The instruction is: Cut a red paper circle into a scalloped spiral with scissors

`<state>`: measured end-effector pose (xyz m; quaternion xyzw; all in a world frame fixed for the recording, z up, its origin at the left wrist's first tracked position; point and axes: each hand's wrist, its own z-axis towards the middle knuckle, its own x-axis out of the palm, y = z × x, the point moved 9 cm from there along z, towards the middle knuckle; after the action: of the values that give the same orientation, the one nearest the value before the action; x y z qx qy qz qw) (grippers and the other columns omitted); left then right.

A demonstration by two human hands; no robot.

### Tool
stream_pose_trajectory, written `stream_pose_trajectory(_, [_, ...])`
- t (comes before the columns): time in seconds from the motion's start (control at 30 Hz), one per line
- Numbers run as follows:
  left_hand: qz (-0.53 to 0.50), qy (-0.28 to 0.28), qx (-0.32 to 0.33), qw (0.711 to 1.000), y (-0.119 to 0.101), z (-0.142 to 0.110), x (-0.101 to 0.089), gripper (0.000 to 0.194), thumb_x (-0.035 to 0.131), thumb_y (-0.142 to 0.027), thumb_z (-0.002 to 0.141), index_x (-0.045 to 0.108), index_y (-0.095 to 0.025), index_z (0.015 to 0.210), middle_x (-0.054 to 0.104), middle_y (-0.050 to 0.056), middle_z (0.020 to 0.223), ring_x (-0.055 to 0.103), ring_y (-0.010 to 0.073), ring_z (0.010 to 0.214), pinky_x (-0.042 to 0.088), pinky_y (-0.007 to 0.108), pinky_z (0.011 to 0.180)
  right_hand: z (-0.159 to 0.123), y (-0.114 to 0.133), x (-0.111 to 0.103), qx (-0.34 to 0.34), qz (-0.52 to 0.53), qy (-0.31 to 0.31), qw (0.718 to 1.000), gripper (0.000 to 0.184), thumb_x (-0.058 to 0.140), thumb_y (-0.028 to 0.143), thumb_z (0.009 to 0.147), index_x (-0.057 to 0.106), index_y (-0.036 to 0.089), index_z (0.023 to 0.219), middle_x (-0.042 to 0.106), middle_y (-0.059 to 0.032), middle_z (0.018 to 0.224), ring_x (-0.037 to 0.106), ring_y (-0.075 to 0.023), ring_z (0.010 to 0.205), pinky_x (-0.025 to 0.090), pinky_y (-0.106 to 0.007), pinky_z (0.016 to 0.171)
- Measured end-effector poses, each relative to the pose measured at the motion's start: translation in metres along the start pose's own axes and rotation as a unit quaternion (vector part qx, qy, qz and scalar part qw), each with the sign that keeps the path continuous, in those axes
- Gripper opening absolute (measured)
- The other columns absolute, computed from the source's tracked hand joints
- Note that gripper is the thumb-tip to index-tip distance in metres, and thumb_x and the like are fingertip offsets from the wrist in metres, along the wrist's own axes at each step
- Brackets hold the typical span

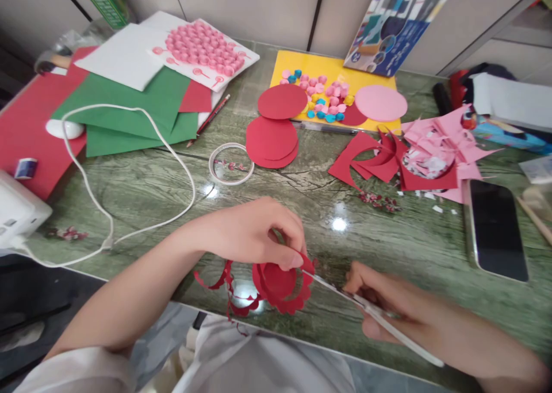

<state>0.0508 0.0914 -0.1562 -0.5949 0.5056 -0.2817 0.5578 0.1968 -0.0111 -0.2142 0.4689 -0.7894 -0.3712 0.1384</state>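
Note:
Near the table's front edge, my left hand (263, 232) pinches a red paper piece (282, 284) between thumb and fingers. This piece has a scalloped outer edge and curls round in a spiral. To its right, my right hand (383, 301) is closed round a pair of scissors (379, 318) with a long white handle. The thin blades reach left to the paper's edge, just beside my left thumb; whether they are open is too blurred to tell. A narrow scalloped red paper strip (244, 307) curls on the table to the left of the piece.
Red paper circles (272, 141), a tape roll (232, 163) and red paper scraps (366, 157) lie beyond my hands. A phone (498, 229) rests at right. A white cable (190, 169) loops at left. Behind are green sheets (125, 103) and a yellow sheet (336, 65) with small paper pieces.

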Motion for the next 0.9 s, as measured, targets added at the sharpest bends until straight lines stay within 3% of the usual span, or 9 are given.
stream_pose_trajectory(0.17, [0.015, 0.026, -0.007, 1.0, 0.002, 0.0, 0.007, 0.016, 0.064, -0.015, 0.082, 0.066, -0.015, 0.066, 0.073, 0.003, 0.084, 0.062, 0.0116, 0.072, 0.044, 0.02, 0.063, -0.001, 0.0, -0.001, 0.004, -0.018, -0.004, 1.0, 0.009, 0.055, 0.036, 0.096, 0.051, 0.028, 0.096, 0.066, 0.0006, 0.082, 0.055, -0.0208, 0.073, 0.038, -0.03, 0.062])
stream_pose_trajectory(0.47, [0.015, 0.056, -0.011, 0.998, 0.004, 0.002, 0.017, 0.013, 0.063, -0.014, 0.082, 0.068, -0.015, 0.069, 0.073, 0.004, 0.084, 0.062, 0.0125, 0.072, 0.045, 0.022, 0.066, 0.0, 0.0, 0.004, 0.014, -0.039, 0.013, 0.999, 0.006, 0.052, 0.027, 0.096, 0.049, 0.028, 0.091, 0.066, 0.0016, 0.082, 0.058, -0.0192, 0.071, 0.039, -0.029, 0.062])
stream_pose_trajectory(0.67, [0.005, 0.041, -0.015, 0.999, 0.003, 0.001, 0.015, 0.013, 0.063, -0.013, 0.081, 0.069, -0.015, 0.069, 0.073, 0.003, 0.084, 0.061, 0.0119, 0.071, 0.044, 0.022, 0.064, -0.001, 0.003, -0.002, -0.005, -0.037, -0.017, 0.999, 0.007, 0.055, 0.026, 0.094, 0.051, 0.027, 0.089, 0.064, 0.002, 0.076, 0.056, -0.0184, 0.067, 0.038, -0.028, 0.059])
stream_pose_trajectory(0.8, [-0.008, 0.01, -0.013, 1.0, 0.003, 0.001, 0.006, 0.015, 0.064, -0.016, 0.083, 0.068, -0.015, 0.068, 0.072, 0.004, 0.084, 0.061, 0.0115, 0.07, 0.043, 0.021, 0.062, 0.0, -0.001, -0.007, -0.017, -0.002, -0.035, 0.999, 0.014, 0.064, 0.036, 0.09, 0.054, 0.027, 0.09, 0.057, 0.002, 0.076, 0.048, -0.0171, 0.065, 0.036, -0.027, 0.058])
stream_pose_trajectory(0.9, [-0.033, -0.03, -0.002, 0.999, 0.001, 0.001, -0.002, 0.018, 0.064, -0.021, 0.085, 0.068, -0.015, 0.069, 0.072, 0.005, 0.084, 0.062, 0.0112, 0.071, 0.044, 0.019, 0.061, 0.001, 0.003, -0.007, -0.031, 0.09, -0.021, 0.995, 0.026, 0.064, 0.049, 0.088, 0.052, 0.027, 0.096, 0.05, 0.0027, 0.077, 0.04, -0.0159, 0.065, 0.033, -0.027, 0.057])
